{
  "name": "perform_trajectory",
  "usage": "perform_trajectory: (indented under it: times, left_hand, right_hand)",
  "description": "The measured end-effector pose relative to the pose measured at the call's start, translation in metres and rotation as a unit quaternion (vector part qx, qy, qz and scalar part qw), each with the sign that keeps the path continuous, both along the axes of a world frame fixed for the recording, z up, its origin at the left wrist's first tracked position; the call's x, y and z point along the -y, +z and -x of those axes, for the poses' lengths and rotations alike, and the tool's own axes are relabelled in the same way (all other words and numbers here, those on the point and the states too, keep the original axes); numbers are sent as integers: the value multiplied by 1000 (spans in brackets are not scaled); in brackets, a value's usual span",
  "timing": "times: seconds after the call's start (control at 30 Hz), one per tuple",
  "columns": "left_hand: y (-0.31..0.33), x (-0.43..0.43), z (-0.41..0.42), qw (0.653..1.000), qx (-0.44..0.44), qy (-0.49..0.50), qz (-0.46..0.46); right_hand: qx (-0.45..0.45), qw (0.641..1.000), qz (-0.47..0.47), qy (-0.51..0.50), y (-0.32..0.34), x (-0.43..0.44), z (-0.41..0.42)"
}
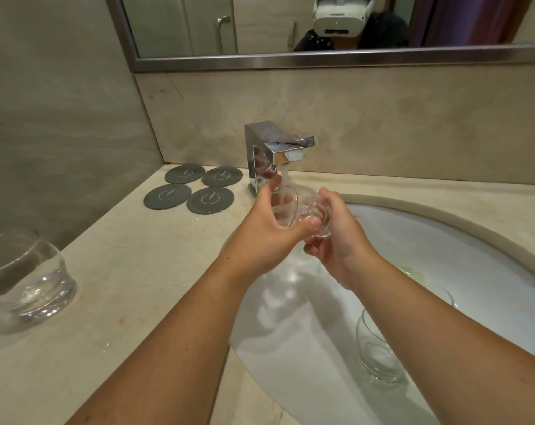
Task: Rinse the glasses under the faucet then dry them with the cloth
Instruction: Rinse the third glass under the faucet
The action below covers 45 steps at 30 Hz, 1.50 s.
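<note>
I see dark grey, white-emblemed coasters (167,196) at 10 o'clock, a chrome faucet (261,148) at 12, and a veined beige counter (122,271).

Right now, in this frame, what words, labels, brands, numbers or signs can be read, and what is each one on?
No readable words or numbers anywhere.
On the four round dark grey coasters: a white flame-like emblem in an open ring on each, no lettering.
On the white headset in the mirror: any marking is too blurred to read.
On the square chrome faucet and the clear glass under it: none visible.
</note>
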<state>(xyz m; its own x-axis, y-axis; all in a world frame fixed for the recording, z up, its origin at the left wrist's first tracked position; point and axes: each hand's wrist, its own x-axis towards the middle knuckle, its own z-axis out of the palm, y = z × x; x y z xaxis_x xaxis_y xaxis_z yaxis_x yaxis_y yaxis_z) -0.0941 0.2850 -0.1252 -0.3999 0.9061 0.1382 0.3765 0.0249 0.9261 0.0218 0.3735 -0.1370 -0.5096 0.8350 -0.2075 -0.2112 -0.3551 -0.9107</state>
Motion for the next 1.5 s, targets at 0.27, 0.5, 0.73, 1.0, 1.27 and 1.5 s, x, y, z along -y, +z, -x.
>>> perform_trajectory:
  times: [0.27, 0.5, 0.73, 1.0, 1.27, 1.5]
  left_hand:
    - [-2, -3, -2, 998, 30, 46, -12]
    - [2, -4, -1, 998, 15, 32, -48]
    - [-2, -3, -2, 999, 31, -6, -33]
    - [-1, -4, -1, 997, 62, 41, -30]
    - [-1, -3, 1, 999, 36, 1, -36]
    - [-5, -7, -2, 997, 81, 0, 0]
  right_hand:
    - [-54, 998, -16, -38, 1, -5, 2]
    - [-26, 999, 30, -10, 5, 0, -1]
    - [-29, 999, 16, -35, -2, -7, 2]
    - [-44, 995, -54, -75, -2, -6, 2]
    - [17, 1000, 12, -18, -2, -4, 0]
    - [-23, 995, -30, -87, 1, -5, 1]
